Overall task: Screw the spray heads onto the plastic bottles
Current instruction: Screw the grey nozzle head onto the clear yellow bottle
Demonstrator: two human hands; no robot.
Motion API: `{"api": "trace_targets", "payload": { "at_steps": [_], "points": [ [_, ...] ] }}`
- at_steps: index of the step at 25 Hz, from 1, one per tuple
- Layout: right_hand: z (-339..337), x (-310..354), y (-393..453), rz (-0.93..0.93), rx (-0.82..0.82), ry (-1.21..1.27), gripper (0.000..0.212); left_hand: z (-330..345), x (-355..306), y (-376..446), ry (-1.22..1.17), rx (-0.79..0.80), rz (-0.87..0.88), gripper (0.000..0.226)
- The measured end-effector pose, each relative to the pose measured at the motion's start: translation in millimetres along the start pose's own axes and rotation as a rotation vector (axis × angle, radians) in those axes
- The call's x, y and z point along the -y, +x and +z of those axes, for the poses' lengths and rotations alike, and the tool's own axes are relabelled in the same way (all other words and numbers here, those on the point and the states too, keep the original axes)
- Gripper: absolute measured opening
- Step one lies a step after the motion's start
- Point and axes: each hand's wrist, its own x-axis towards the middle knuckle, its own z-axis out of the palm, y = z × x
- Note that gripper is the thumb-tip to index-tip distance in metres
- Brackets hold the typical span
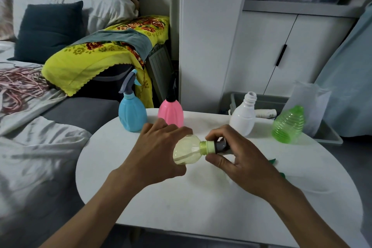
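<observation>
Above the middle of the white round table (201, 197), my left hand (159, 151) grips a pale yellow see-through bottle (186, 152) held on its side. My right hand (239, 153) is closed around a grey spray head (220, 145) whose yellow collar sits on the bottle's neck. A blue bottle (132, 116) and a pink bottle (170, 112), each with a spray head on top, stand at the table's far edge. A white bottle (243, 119) and a ribbed green bottle (288, 126) stand headless at the far right. Green parts (272, 160) peek out behind my right wrist.
A bed with rumpled sheets, pillows and a yellow flowered cloth (96, 54) lies to the left. White cabinets (261, 46) stand behind the table. A grey bin (326, 133) with a clear plastic bag (308, 102) sits at the right, beside the table.
</observation>
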Motion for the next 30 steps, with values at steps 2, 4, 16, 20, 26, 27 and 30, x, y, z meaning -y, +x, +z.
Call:
{"api": "trace_targets", "payload": {
  "at_steps": [2,4,16,20,26,27,30],
  "points": [
    [-3,-1,-1,-0.070,-0.012,-0.065,0.021,-2,0,1,-0.005,0.037,0.018,0.073],
    [0,-1,-2,-0.153,-0.004,-0.182,0.021,-4,2,-1,-0.047,0.124,0.019,0.075],
    [7,-4,-2,0.024,-0.092,0.064,0.035,-6,-2,1,0.026,0.104,0.062,0.075],
    [6,-4,-2,0.043,-0.039,0.144,0.051,-7,-4,1,0.051,0.086,0.042,0.076],
    [4,-6,-3,0.109,-0.091,0.184,0.036,-5,-14,3,0.161,0.021,0.081,0.074],
    [5,-7,-3,0.113,-0.084,0.184,0.041,-5,-15,3,0.170,0.018,0.079,0.074],
    [2,-7,-3,0.120,-0.101,0.184,0.039,-6,-17,5,0.189,-0.017,0.078,0.075]
  ]
}}
